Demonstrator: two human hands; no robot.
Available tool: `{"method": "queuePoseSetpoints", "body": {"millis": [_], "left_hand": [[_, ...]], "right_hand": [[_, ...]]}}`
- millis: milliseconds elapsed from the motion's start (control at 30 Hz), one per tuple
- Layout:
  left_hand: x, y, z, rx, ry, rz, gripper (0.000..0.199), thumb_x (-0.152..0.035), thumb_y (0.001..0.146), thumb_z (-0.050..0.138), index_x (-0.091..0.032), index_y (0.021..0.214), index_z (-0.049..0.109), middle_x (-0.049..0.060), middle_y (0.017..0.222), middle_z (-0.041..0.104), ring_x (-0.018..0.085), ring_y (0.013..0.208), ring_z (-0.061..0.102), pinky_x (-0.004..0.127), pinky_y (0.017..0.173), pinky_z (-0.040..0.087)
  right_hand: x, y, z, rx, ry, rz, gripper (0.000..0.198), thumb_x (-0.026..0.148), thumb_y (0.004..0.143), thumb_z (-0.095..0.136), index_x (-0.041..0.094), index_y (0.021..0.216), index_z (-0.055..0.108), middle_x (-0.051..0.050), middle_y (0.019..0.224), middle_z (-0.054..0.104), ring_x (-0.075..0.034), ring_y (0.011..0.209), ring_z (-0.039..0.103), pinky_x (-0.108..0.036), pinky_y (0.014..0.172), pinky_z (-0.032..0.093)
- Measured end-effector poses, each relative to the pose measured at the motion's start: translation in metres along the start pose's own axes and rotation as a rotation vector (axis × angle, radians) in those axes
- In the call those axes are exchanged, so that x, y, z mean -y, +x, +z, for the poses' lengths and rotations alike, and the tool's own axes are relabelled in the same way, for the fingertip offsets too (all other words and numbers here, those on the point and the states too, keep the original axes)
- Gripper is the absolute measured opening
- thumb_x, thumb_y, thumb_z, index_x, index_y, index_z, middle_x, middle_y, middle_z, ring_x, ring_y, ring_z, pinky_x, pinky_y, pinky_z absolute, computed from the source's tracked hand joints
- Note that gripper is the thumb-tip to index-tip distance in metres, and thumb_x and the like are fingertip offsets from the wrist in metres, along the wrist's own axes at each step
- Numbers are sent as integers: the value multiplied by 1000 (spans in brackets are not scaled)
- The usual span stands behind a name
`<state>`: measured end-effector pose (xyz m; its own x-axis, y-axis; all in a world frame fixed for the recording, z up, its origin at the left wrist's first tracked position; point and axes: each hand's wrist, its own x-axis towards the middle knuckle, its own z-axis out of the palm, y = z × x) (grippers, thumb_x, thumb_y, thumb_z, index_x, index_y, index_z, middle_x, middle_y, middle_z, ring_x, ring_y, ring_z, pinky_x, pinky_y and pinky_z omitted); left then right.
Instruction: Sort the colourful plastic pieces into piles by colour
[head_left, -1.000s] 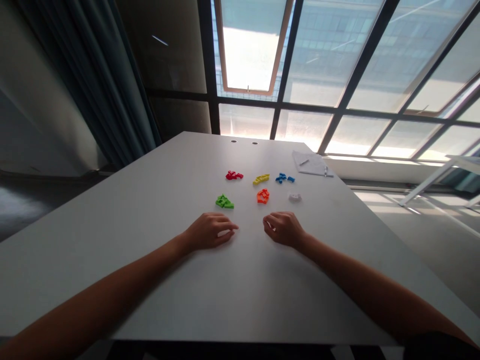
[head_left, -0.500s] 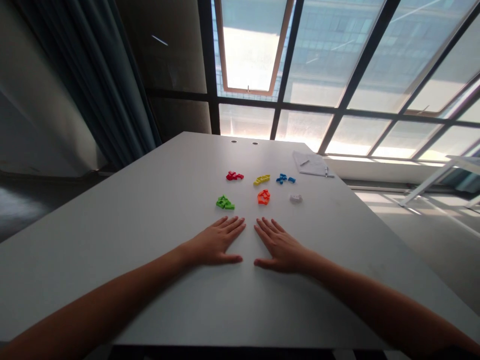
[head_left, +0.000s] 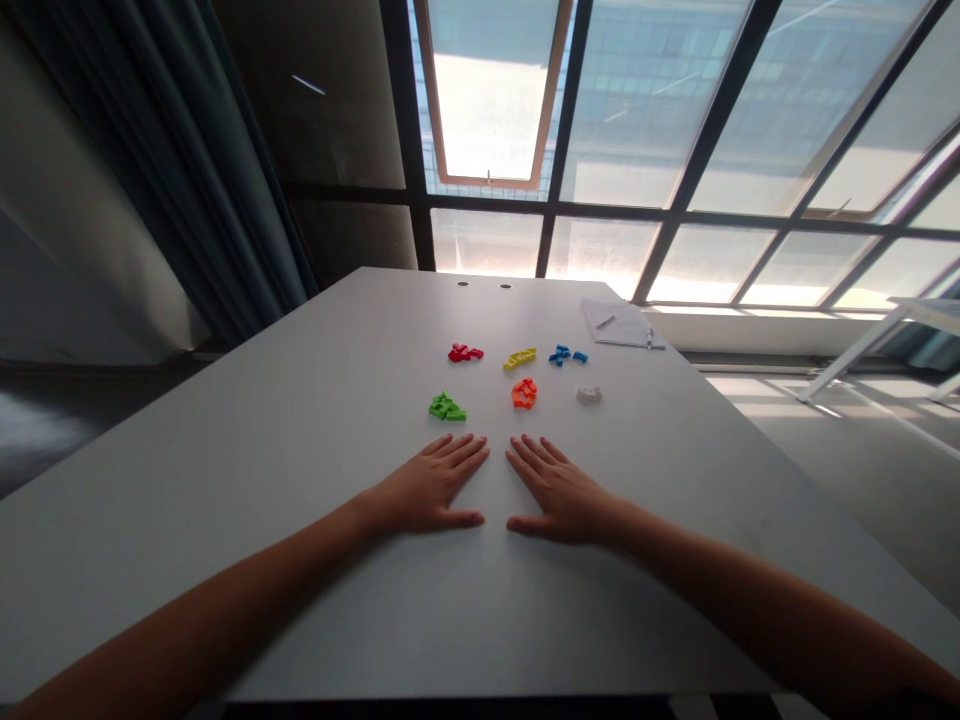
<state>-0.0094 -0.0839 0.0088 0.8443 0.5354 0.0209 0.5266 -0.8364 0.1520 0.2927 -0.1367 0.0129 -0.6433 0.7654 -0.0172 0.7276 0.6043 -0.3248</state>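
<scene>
My left hand [head_left: 433, 485] lies flat on the white table [head_left: 300, 620], fingers stretched out, holding nothing. Opposite it, my right hand [head_left: 559, 490] rests palm down, also open and bare. Just beyond the left fingertips is a pile of small green pieces [head_left: 447, 407]. Orange pieces [head_left: 524, 393] form a rough ring past the right fingertips, with white pieces [head_left: 589, 394] to their right. Farther back are red pieces [head_left: 465, 353], yellow pieces [head_left: 520, 358] and blue pieces [head_left: 567, 355]. They look like plastic blocks, too small to make out exactly.
Sheets of paper [head_left: 619, 323] with a pen-like object on top lie at the table's back right. Two round holes sit near the far edge. A blue curtain [head_left: 172, 170] hangs at left, windows stand behind, and a white table frame [head_left: 862, 350] is at right.
The camera view has tilted and shifted slightly. Both hands and the coloured pieces stay in place on the table.
</scene>
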Motion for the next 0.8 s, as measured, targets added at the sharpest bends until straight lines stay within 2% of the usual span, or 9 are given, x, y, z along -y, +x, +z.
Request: {"method": "queuePoseSetpoints", "body": {"millis": [67,167,267,367,467,567,667,800], "left_hand": [[0,0,1,-69,-5,-14,95,-82,103,51,-24,177,35,14,178,40,36,164,41,53,135,33],[10,0,0,-250,41,-57,75,-67,110,50,-26,172,44,12,172,52,33,159,48,52,131,41],[38,3,-5,-410,146,-121,68,-59,111,51,-27,171,45,12,173,51,35,161,44,54,134,35],[86,11,-6,-459,138,-227,88,-75,105,51,-20,173,38,18,178,42,38,164,38,56,134,36],[138,27,-5,-448,22,-360,103,-88,102,33,-12,172,36,23,178,38,38,166,36,54,137,30],[179,49,-7,-393,-115,-539,117,-93,99,17,-2,172,31,28,180,31,38,170,27,51,139,23],[202,77,-14,-308,-202,-592,116,-92,100,10,-3,174,27,26,182,26,35,171,24,48,139,22],[214,122,-20,-265,-220,-623,111,-89,104,11,-5,173,28,25,182,28,37,170,26,47,136,25]], "right_hand": [[-3,1,4,-96,-18,-27,102,81,100,60,13,174,42,-22,179,35,-42,168,31,-61,137,29],[-25,8,0,-372,-49,-58,64,57,112,53,20,164,57,-18,168,55,-36,157,51,-59,129,43],[-80,22,-22,-660,-91,-2,51,50,113,49,23,153,65,-17,155,66,-34,146,60,-59,125,47],[-156,40,-52,-772,-83,208,61,57,112,41,16,147,68,-22,146,71,-37,139,65,-60,124,48],[-222,58,-74,-667,-18,439,81,70,107,42,8,156,59,-28,157,62,-42,149,57,-62,128,42],[-259,76,-82,-515,60,535,91,76,104,45,10,166,49,-25,171,49,-41,162,43,-58,133,35],[-271,93,-81,-399,108,570,89,74,107,38,14,173,41,-20,177,42,-37,164,40,-54,135,30],[-270,112,-77,-318,62,546,84,70,111,31,18,176,36,-16,180,37,-38,167,34,-62,136,21]]}}
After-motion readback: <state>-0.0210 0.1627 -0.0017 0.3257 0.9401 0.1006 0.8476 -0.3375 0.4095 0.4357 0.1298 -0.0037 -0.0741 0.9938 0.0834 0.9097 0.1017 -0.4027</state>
